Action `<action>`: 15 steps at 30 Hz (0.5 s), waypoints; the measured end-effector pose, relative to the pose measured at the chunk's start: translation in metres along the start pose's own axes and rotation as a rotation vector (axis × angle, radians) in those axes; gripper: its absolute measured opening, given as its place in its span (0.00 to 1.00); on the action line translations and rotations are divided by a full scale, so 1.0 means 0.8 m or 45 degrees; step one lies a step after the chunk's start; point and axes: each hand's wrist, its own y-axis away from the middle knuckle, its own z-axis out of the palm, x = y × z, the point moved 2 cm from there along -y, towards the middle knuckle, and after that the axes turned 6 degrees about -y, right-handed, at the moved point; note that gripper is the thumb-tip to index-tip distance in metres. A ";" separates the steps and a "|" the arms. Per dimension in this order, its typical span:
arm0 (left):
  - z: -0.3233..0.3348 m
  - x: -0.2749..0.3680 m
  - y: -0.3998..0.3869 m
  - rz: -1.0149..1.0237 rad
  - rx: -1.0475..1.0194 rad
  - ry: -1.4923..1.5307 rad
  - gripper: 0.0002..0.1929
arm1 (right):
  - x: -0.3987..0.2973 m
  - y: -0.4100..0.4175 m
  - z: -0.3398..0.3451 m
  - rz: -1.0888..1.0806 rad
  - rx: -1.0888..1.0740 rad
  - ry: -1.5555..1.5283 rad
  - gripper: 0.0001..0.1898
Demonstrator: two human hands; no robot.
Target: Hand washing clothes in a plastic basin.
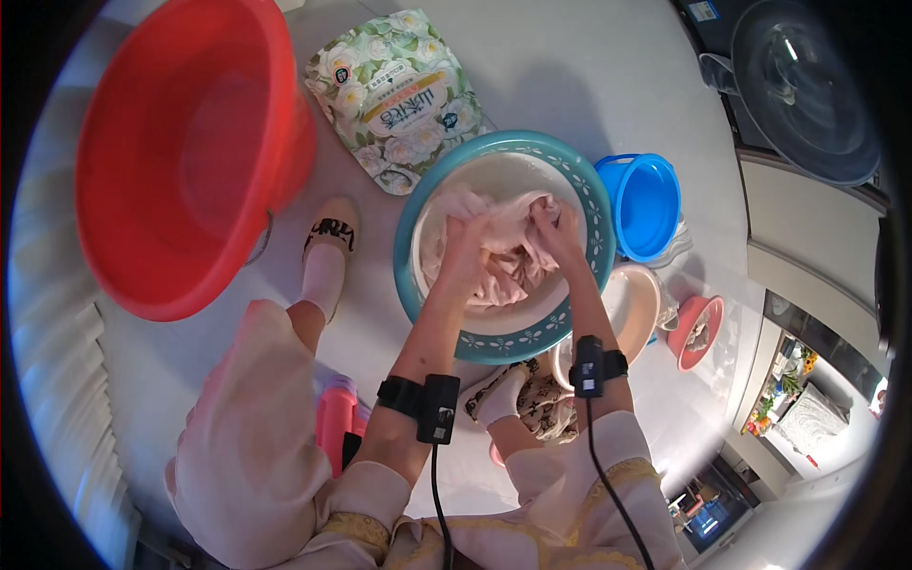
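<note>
A teal-rimmed plastic basin with a white inside stands on the floor in front of me, holding water and a wet pale pink cloth. Over the basin's left part, my left hand grips a bunched part of the cloth. On the right, my right hand holds another fold of it, the fingers bent around the fabric. The cloth stretches between both hands and hangs crumpled below them. Part of my left fingers is hidden by the cloth. Both forearms wear black strapped devices with cables.
A big red tub stands at the left; a floral detergent pouch lies beyond the basin. To the right are a blue bucket, a beige basin and a small pink basin with cloth inside. Patterned fabric lies near my right foot.
</note>
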 end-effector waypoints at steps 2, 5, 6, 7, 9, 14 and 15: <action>-0.032 -0.018 -0.005 -0.014 0.050 -0.113 0.25 | 0.018 0.015 0.003 -0.166 0.161 0.249 0.30; -0.046 -0.040 0.014 -0.079 0.236 -0.165 0.28 | 0.003 0.063 0.006 -0.281 0.518 0.235 0.39; -0.047 -0.048 0.022 -0.107 0.376 -0.114 0.27 | 0.014 0.080 0.015 -0.109 0.476 0.327 0.39; -0.046 -0.054 0.027 -0.108 0.371 -0.114 0.27 | 0.026 0.088 0.019 0.064 0.433 0.418 0.39; -0.038 -0.059 0.028 -0.110 0.108 -0.088 0.32 | 0.042 0.084 0.013 0.316 0.338 0.381 0.38; -0.021 -0.051 0.036 -0.006 -0.341 -1.095 0.41 | -0.060 0.081 -0.001 0.433 -0.177 0.023 0.23; -0.015 -0.055 0.040 0.453 -0.655 -1.726 0.41 | -0.098 0.082 -0.008 0.434 -0.176 0.029 0.23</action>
